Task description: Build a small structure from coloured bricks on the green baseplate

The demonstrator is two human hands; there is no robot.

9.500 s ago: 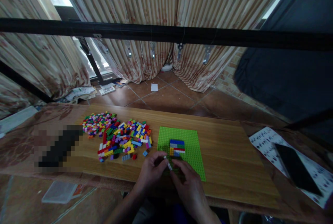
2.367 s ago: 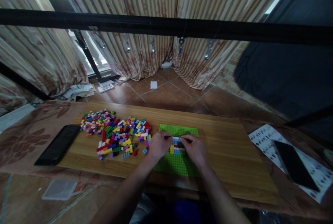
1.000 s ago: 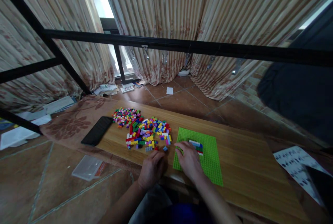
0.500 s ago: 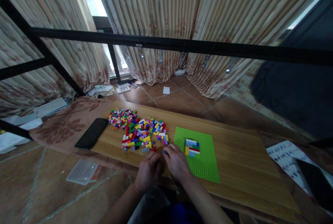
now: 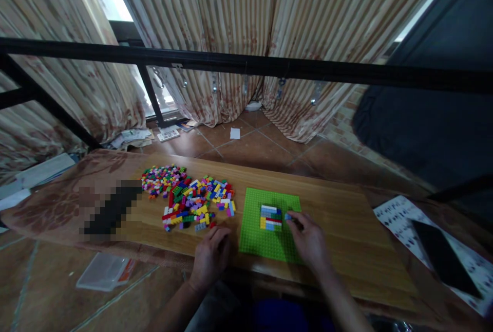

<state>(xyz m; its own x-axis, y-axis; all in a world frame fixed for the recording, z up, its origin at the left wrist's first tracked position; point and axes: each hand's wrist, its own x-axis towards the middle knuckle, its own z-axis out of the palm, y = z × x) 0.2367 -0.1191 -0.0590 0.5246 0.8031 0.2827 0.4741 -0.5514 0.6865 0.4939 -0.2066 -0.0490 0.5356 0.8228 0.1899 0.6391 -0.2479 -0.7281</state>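
My right hand [image 5: 311,239] pinches a small blue brick [image 5: 288,216] over the right part of a green baseplate [image 5: 257,243]. Just left of that brick, a flat block of joined bricks [image 5: 270,217] in white, blue, yellow and red is fixed on the plate. My left hand [image 5: 211,255] rests at the front edge of the wooden board, its fingers curled; whether something is inside them is hidden. Near its fingertips lie a red brick [image 5: 212,224] and a grey-blue brick [image 5: 201,227], at the edge of a pile of loose mixed bricks [image 5: 198,201].
Smaller bricks [image 5: 162,177] are heaped at the back left of the wooden board [image 5: 327,208]. A blurred dark object [image 5: 113,211] lies at the left. To the right, a dark phone-like slab [image 5: 442,255] lies on a printed sheet [image 5: 396,211]. A black rail [image 5: 231,62] crosses behind.
My right hand has moved right, from beside the brick pile to over the baseplate, carrying the blue brick. My left hand stays near the board's front edge. The view has turned slightly right.
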